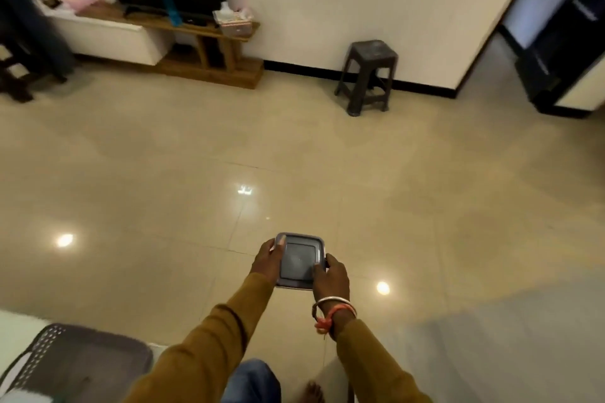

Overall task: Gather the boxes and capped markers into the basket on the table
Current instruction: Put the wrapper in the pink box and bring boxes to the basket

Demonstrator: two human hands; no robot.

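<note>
box [299, 260]: grey lidded plastic, judged light, stiff, slick | grip: left hand [265, 261] and right hand [331, 277] clasp opposite edges | best hold: rim, both sides

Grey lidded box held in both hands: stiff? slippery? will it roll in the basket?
Probably stiff: the grey box shows no bending between the left hand and right hand. Its smooth surface may be slippery. Flat and square, it should sit, not roll, in the basket.
</note>
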